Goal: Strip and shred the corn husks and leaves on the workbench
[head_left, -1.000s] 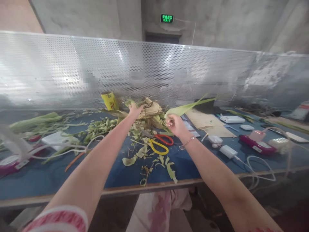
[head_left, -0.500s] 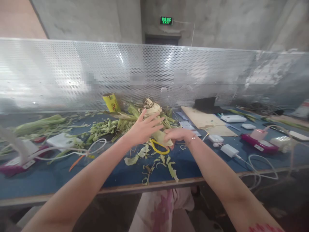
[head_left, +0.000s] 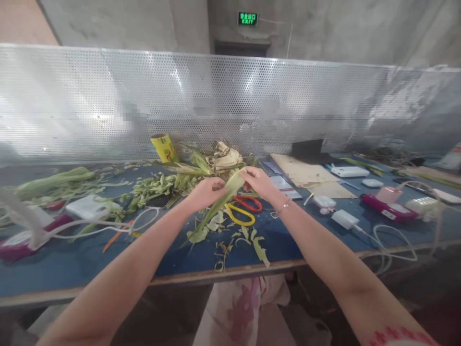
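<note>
A long pale-green corn husk leaf (head_left: pixel 235 183) stretches between my two hands over the blue table. My left hand (head_left: pixel 208 193) has its fingers closed on the leaf's middle, and the narrow green tip hangs down toward the table below it. My right hand (head_left: pixel 257 181) pinches the broad pale end. Under the hands lie scissors with a yellow handle loop (head_left: pixel 239 218) and a red handle loop (head_left: pixel 256 203); their blades are hidden. Peeled husk scraps (head_left: pixel 258 247) lie near the front edge. Behind my hands sits a heap of husks (head_left: pixel 225 158).
A yellow tube (head_left: pixel 164 148) stands behind green pods (head_left: pixel 153 187). At left are a power strip (head_left: pixel 57 228), cables and stalks (head_left: pixel 57 180). Cardboard (head_left: pixel 304 173), white chargers (head_left: pixel 345 219) and another power strip (head_left: pixel 389 210) lie at right. A perforated metal screen (head_left: pixel 230 105) runs behind.
My left hand, spread open before, now grips the husk leaf. My right hand has risen slightly, lifting the leaf off the scissors, so the red handle loop shows.
</note>
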`<action>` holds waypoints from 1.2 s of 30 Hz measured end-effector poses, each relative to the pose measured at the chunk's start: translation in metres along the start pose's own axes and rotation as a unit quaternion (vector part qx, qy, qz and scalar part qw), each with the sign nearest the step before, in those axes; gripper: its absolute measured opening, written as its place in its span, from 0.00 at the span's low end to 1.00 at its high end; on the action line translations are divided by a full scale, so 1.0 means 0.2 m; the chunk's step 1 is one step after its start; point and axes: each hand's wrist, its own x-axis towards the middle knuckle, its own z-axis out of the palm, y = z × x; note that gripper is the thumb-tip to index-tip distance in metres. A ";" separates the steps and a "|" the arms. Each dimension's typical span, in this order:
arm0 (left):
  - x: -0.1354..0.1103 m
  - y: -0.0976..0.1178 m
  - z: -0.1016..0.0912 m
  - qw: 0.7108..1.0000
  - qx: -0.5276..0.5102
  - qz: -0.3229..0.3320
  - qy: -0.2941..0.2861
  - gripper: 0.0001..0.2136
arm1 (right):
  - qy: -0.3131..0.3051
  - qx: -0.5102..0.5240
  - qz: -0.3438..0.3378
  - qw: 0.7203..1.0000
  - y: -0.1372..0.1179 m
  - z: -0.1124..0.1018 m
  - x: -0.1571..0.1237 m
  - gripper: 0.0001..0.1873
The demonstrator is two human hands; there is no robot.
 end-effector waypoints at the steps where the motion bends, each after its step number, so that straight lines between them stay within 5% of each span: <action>1: 0.00 0.00 0.01 1.000 -0.002 0.003 0.008 0.09 | 0.002 -0.017 -0.003 1.000 -0.01 0.01 -0.01 0.11; 6: -0.01 0.01 0.04 0.999 0.002 0.012 0.052 0.08 | -0.010 -0.074 0.001 0.997 -0.01 0.05 -0.02 0.13; 13: 0.00 -0.03 0.04 0.969 -0.216 -0.120 -0.028 0.10 | -0.082 -0.115 0.012 0.990 0.07 0.02 0.00 0.15; 15: 0.02 -0.06 0.05 0.953 -0.263 -0.148 -0.007 0.07 | -0.108 -0.234 0.014 0.966 0.07 0.01 -0.01 0.15; 18: 0.05 -0.11 0.04 0.933 -0.297 -0.194 0.059 0.02 | -0.184 -0.404 0.042 0.895 0.04 0.01 -0.04 0.17; 20: 0.06 -0.14 0.01 0.926 -0.302 -0.204 0.097 0.02 | -0.242 -0.461 0.059 0.852 0.01 0.03 -0.07 0.16; 23: 0.09 -0.18 -0.02 0.931 -0.277 -0.206 0.120 0.04 | -0.253 -0.505 0.057 0.823 0.00 0.07 -0.09 0.13; 31: 0.10 -0.25 -0.07 0.958 -0.163 -0.173 0.162 0.11 | -0.215 -0.502 0.110 0.830 0.07 0.12 -0.08 0.11; 36: 0.09 -0.24 -0.12 0.949 -0.150 -0.169 0.222 0.13 | -0.195 -0.505 0.116 0.833 0.07 0.09 -0.05 0.11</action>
